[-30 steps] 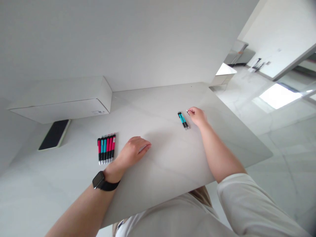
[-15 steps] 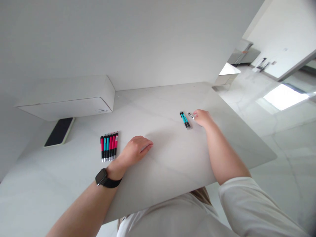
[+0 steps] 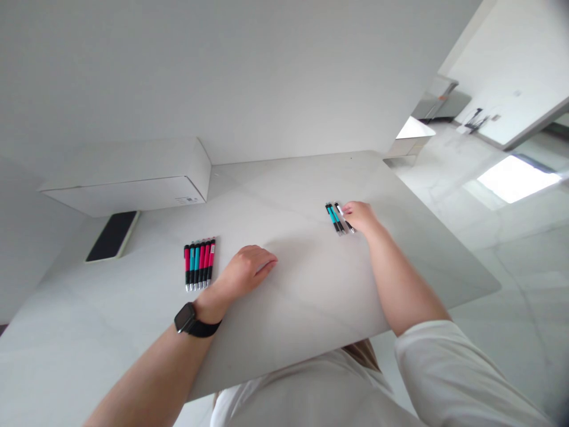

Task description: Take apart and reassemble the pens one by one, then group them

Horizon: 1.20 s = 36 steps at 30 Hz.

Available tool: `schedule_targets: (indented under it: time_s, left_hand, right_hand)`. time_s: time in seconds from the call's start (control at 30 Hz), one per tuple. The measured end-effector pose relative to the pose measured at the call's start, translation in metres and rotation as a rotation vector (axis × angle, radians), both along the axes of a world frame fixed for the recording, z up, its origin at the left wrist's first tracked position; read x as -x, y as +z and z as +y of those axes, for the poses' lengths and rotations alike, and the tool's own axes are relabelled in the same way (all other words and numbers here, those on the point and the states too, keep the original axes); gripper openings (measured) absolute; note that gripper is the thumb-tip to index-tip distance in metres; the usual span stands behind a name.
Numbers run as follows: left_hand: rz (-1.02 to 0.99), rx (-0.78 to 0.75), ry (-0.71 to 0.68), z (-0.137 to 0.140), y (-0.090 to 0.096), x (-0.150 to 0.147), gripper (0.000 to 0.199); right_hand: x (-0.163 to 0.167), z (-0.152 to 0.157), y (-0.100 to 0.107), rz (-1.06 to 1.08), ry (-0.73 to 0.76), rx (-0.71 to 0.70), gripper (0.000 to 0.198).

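Observation:
My right hand (image 3: 361,216) pinches a white pen (image 3: 340,210) with a black grip at the right of the table. Just left of it, two teal pens (image 3: 332,217) with black grips lie side by side, pointing the same way. My left hand (image 3: 249,271) rests on the tabletop with its fingers together and curled, and nothing shows in it. Nearest to that hand, on its left, is a neat row of several pens (image 3: 198,264), some red and some teal, all with black grips and silver tips toward me. A black watch (image 3: 186,318) is on my left wrist.
A long white box (image 3: 128,193) stands against the wall at the back left. In front of it lies a phone (image 3: 112,236) with a dark screen. The table (image 3: 306,296) ends at the right, with a shiny tiled floor (image 3: 502,237) beyond.
My right hand has moved slightly left with the white pen, bringing it closer alongside the two teal pens. My left hand stays in place. The view has shifted slightly.

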<state>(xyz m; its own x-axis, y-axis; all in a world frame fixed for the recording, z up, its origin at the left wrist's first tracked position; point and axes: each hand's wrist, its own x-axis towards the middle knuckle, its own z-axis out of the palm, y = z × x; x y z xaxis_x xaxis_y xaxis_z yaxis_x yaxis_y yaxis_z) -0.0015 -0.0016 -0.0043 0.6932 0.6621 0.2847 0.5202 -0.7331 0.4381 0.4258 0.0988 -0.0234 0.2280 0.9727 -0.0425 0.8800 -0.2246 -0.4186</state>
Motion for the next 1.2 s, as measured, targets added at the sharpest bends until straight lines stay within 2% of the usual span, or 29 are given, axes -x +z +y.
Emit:
schedule_targets:
  time_s: [0.23,0.4,0.53,0.63,0.8,0.93,1.0,1.2]
  left_hand:
    - [0.010,0.007,0.000,-0.001,0.002,-0.001,0.020]
    - [0.008,-0.019,0.024,-0.001,0.002,0.000,0.021]
    - [-0.025,-0.088,0.246,-0.003,0.005,0.000,0.031]
    - [-0.014,-0.148,0.421,-0.003,0.008,0.002,0.037]
    - [0.254,-0.224,0.733,0.005,0.013,0.023,0.041]
    - [0.422,-0.181,0.965,0.017,0.014,0.050,0.032]
    - [0.470,-0.151,1.021,0.021,0.013,0.061,0.025]
    - [0.505,-0.124,1.030,0.025,0.010,0.068,0.022]
  right_hand:
    - [0.007,0.003,-0.008,0.016,0.032,-0.023,0.029]
    - [0.011,-0.001,0.002,-0.006,0.036,-0.026,0.027]
    - [0.028,-0.012,0.021,-0.052,0.082,-0.168,0.024]
    - [0.057,-0.025,0.033,-0.001,0.271,-0.269,0.026]
    - [0.112,-0.053,0.034,0.073,0.591,-0.256,0.020]
    - [0.132,-0.064,0.026,0.096,0.751,-0.210,0.018]
    - [0.132,-0.064,0.024,0.101,0.771,-0.207,0.017]
    - [0.126,-0.061,0.024,0.101,0.746,-0.225,0.018]
